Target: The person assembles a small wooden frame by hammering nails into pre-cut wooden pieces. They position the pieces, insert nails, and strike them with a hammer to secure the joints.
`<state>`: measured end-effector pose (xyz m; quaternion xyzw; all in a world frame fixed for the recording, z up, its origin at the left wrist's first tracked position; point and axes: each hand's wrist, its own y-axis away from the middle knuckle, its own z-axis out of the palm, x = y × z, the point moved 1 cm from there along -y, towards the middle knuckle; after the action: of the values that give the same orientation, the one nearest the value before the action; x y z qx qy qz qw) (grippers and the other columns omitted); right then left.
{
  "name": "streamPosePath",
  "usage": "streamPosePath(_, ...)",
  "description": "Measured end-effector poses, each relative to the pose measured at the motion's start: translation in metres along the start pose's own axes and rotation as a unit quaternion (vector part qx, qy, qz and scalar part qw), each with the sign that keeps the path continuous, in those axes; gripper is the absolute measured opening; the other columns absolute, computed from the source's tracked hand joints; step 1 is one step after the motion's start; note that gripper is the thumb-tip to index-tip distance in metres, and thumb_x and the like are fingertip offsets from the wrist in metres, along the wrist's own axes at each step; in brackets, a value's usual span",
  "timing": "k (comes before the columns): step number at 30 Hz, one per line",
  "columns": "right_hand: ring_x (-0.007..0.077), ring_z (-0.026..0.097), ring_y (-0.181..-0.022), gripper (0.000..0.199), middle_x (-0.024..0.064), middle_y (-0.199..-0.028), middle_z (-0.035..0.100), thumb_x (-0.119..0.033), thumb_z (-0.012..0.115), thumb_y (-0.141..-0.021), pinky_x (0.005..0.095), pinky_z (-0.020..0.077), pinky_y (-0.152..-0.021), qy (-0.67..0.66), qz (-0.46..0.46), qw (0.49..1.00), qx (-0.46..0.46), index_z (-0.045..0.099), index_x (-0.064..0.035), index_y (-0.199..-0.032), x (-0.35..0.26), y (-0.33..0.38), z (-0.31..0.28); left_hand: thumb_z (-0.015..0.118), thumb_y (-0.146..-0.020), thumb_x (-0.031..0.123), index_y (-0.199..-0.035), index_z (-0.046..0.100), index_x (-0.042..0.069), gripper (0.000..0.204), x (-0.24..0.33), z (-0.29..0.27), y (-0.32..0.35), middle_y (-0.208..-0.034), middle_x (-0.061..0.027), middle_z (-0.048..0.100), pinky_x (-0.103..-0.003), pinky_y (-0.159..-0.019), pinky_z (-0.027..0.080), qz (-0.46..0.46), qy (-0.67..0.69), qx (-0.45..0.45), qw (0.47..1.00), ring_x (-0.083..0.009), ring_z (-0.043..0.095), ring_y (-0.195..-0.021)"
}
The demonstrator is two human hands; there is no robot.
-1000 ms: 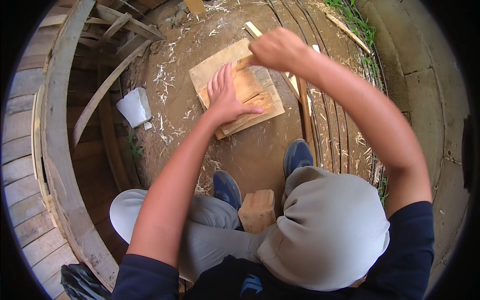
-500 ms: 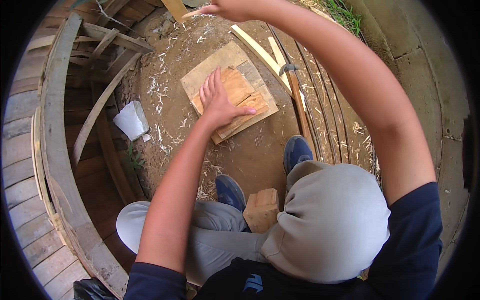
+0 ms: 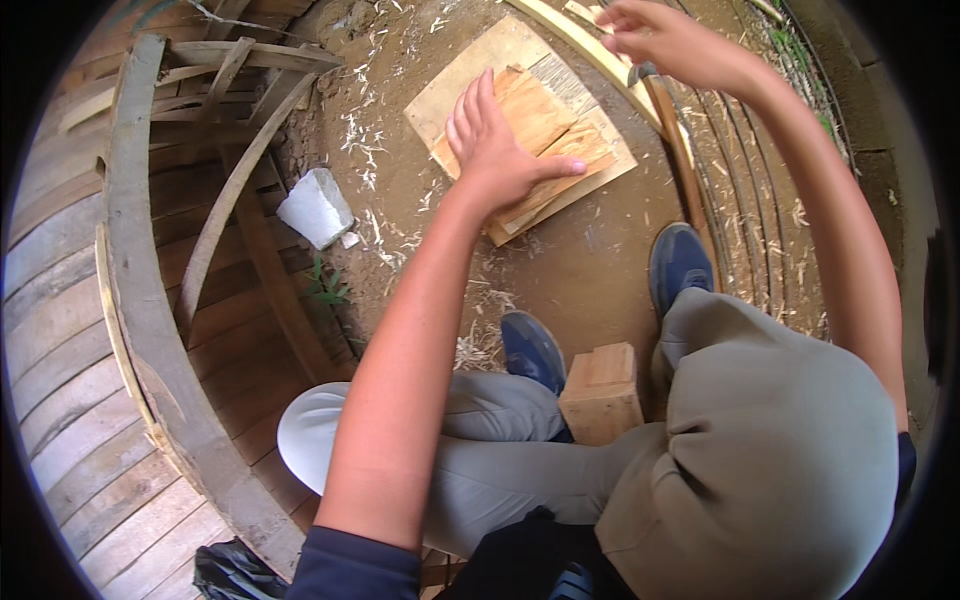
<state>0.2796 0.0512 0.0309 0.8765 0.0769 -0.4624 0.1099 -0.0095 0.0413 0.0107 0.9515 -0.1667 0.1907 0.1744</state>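
Note:
My left hand (image 3: 505,165) lies spread over light-brown wooden pieces (image 3: 534,102), its thumb stretched across a narrower one. These pieces rest on a pale square board (image 3: 440,95) on the dirt ground. To the right, my right hand (image 3: 680,45) is raised with its fingers bent and apart, and I see nothing held in it. Just below its fingers is the dark head of a hammer (image 3: 670,125), whose wooden handle runs down toward my right shoe. Light wood strips (image 3: 595,58) lie beside the hammer, partly behind the right hand.
A wooden block (image 3: 602,400) stands between my legs. A whitish stone block (image 3: 316,208) sits left of the board. Curved timber framing (image 3: 135,250) and planks fill the left side. Thin dark rods (image 3: 745,200) run along the right, with wood shavings scattered around.
My right hand has come from the far top, where a pale stick showed at its fingers, back right to above the hammer. The view has shifted; my left hand stays on the wood.

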Motion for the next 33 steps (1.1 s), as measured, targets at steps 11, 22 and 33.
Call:
streamPosePath(11,0.0173,0.06,-0.05,0.035,0.008,-0.064,0.066,-0.011,0.06,-0.102,0.0285,0.0531,-0.048,-0.525,-0.344,0.772,-0.106,0.066,-0.0028,-0.069,-0.123,0.22,-0.057,0.095,-0.043,0.072,-0.163,0.008,0.003,0.164,-0.005,0.002,0.0,-0.164,-0.0276,0.022,-0.056,-0.128,0.008,0.009,0.015,0.028,0.999,-0.0431,0.015,-0.156)
streamPosePath(22,0.0144,0.04,-0.047,0.027,0.0005,-0.083,0.065,-0.002,0.064,-0.093,0.0283,0.026,-0.042,-0.565,-0.489,0.564,0.351,0.063,-0.0221,-0.111,-0.186,0.187,0.007,0.097,-0.043,0.068,-0.165,0.011,0.009,0.161,0.001,-0.003,0.004,-0.162,-0.0223,0.023,-0.052,-0.128,0.012,-0.017,0.01,0.018,1.0,-0.0402,0.015,-0.155)
streamPosePath(33,0.0113,0.034,-0.045,0.025,0.0053,-0.078,0.062,0.004,0.057,-0.095,0.0275,0.0205,-0.042,-0.635,-0.428,0.605,0.217,0.065,-0.0194,-0.102,-0.169,0.204,-0.018,0.096,-0.043,0.07,-0.165,0.016,0.009,0.158,0.003,-0.005,0.005,-0.159,-0.0196,0.03,-0.051,-0.126,0.016,0.008,0.014,0.038,0.999,-0.0395,0.024,-0.151)
